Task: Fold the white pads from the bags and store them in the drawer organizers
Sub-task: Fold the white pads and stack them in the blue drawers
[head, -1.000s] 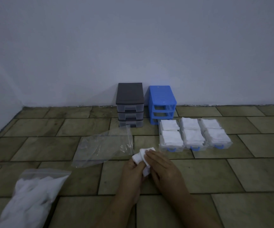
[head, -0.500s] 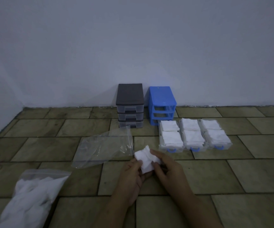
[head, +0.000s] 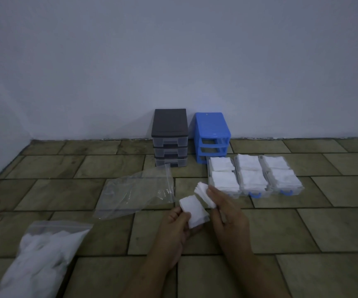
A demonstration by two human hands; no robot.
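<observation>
Two bare hands are working low in the middle of the view, above a floor point(head: 302, 229) of greenish-brown tiles. The left hand point(head: 174, 230) is pinching a folded white pad point(head: 193, 211) between thumb and curled fingers, its grip closed on the pad's lower left edge. The right hand point(head: 227, 214) is gripping a second, thinner stack of white pads point(head: 203, 193), fingers wrapped round it, held just to the right of and slightly beyond the first pad.

Three clear drawers point(head: 290, 190) with blue handles are lying side by side on the floor just beyond the right hand, each one filled with folded white pads. Behind them, a blue drawer organizer point(head: 212, 130) is standing against the wall point(head: 173, 61) with its slots showing open. A dark grey drawer organizer point(head: 170, 123) with three clear drawers in place is standing just to its left.

One clear plastic bag point(head: 139, 190) is lying flattened on the floor to the left of the hands. Another bag point(head: 40, 257), bulging with white pads, is lying at the lower left corner.
</observation>
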